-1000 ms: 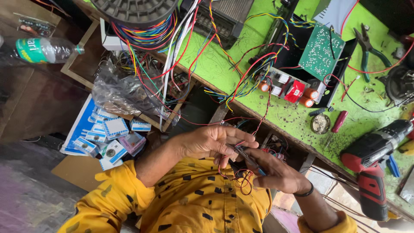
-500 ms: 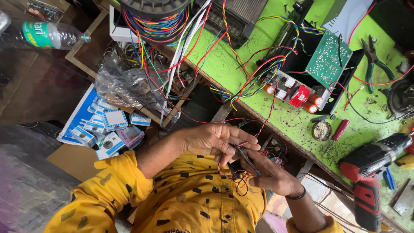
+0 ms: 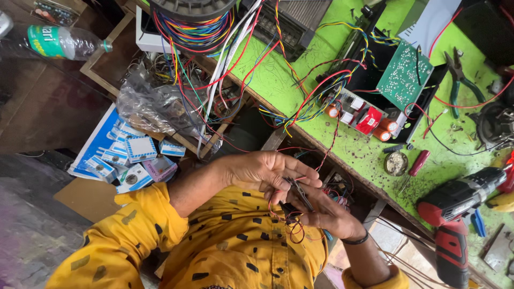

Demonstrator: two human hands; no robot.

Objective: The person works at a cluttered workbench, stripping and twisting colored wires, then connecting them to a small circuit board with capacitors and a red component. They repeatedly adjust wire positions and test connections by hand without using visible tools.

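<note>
both hands, left (image 3: 262, 171) and right (image 3: 326, 214), gripped thin wires (image 3: 292, 227) and a small tool (image 3: 300, 192) just below the green worktop (image 3: 364, 155).

- Bright green counter (image 3: 270, 80), flecked with dark scraps and wire ends.
- Mustard-yellow shirt (image 3: 241, 251), patterned with scattered black and olive dashes.
- Green circuit board (image 3: 404, 69), dotted with pale solder points.
- Red and black cordless drill (image 3: 455, 214).
- Red-handled screwdriver (image 3: 416, 163).
- Teal-handled pliers (image 3: 459, 80).
- Orange capacitors (image 3: 383, 130) beside a red component (image 3: 369, 119).
- Wire bundle on the spool (image 3: 195, 27), striped in red, blue, yellow, green and white.
- Thin red and black wires (image 3: 289, 227) between the hands.
- Clear bottle (image 3: 64, 44) with green label and blue cap.
- White and blue small boxes (image 3: 140, 149), one pale pink.
- Black wristband (image 3: 356, 241).
</note>
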